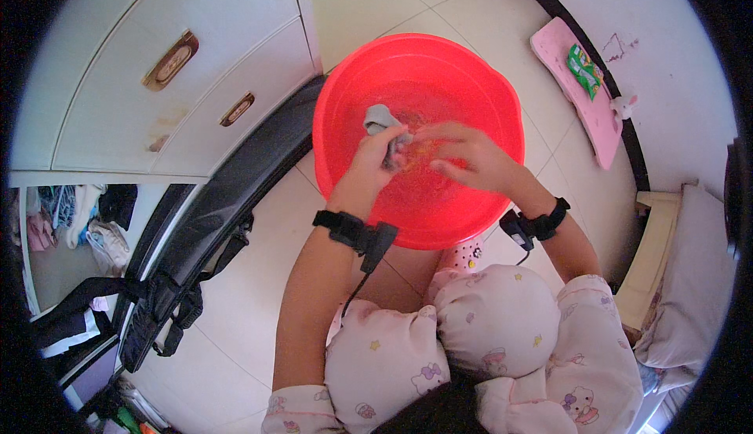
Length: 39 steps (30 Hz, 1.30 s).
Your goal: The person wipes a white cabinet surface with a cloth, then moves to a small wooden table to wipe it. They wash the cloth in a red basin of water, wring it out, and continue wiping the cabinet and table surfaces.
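A round red plastic basin (470,222) stands on the tiled floor in front of my knees, apparently with some water in it. Over its middle, my left hand (372,160) grips a small grey cloth item (379,117), perhaps a sock. One end of the cloth folds over above my thumb, and a darker part shows by the fingers. Just to the right, my right hand (467,154) is blurred, its fingers apart and pointing toward the cloth. Whether its fingertips touch the cloth is hard to tell. Black straps with small devices circle both wrists.
White drawers (235,52) rise at the left, above an open shelf of clothes (88,222). A long black bag (259,146) lies along their base. At right, a pink board (573,87) bearing a green packet (585,72) leans by the wall. A pink clog (465,256) shows below the basin.
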{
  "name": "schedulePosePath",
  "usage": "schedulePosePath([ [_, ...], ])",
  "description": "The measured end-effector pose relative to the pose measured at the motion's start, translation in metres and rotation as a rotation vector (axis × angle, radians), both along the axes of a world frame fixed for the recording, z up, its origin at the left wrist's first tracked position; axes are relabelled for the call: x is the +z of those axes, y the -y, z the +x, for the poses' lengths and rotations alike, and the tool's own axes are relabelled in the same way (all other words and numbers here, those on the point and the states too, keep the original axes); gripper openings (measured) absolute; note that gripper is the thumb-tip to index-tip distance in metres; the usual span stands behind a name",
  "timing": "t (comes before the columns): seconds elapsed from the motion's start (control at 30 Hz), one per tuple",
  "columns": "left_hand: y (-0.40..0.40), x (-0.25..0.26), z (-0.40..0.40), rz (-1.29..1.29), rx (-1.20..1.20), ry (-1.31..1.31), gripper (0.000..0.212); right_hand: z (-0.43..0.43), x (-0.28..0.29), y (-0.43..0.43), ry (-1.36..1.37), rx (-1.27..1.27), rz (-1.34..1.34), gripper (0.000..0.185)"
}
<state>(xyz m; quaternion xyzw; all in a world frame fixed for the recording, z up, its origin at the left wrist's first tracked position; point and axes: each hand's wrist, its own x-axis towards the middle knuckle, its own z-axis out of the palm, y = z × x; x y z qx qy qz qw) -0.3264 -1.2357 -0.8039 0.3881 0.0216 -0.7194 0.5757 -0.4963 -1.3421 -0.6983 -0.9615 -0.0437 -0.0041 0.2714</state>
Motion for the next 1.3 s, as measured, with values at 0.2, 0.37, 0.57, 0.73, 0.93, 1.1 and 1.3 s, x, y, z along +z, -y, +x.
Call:
schedulePosePath([
  [0.2, 0.001, 0.042, -0.028, -0.110, -0.503, 0.783, 0.029, 0.015, -0.015, -0.013, 0.010, -0.110, -0.237, 0.072],
  [0.37, 0.007, 0.005, -0.017, -0.129, -0.604, 1.508, 0.034, 0.051, -0.028, -0.015, -0.204, -0.204, -0.357, 0.054],
  [0.57, -0.005, 0.040, -0.011, 0.005, -0.814, 1.803, 0.028, 0.057, -0.043, -0.019, -0.494, -0.304, -0.279, 0.023],
  [0.73, -0.010, 0.048, -0.009, -0.299, -0.855, 2.062, 0.018, 0.037, -0.095, -0.020, -0.401, -0.390, 0.353, 0.017],
  [0.93, -0.017, 0.058, -0.002, -0.559, -0.559, 2.115, 0.013, 0.025, -0.055, -0.030, -0.742, -0.618, 1.353, 0.020],
  [1.1, -0.023, 0.060, 0.011, -0.158, -0.782, 1.767, 0.027, 0.024, -0.017, -0.035, 0.039, -0.628, 0.370, 0.044],
  [1.3, -0.029, 0.019, -0.009, -0.674, -0.245, 1.108, 0.031, 0.025, -0.025, -0.057, 0.221, -0.249, -0.315, 0.057],
])
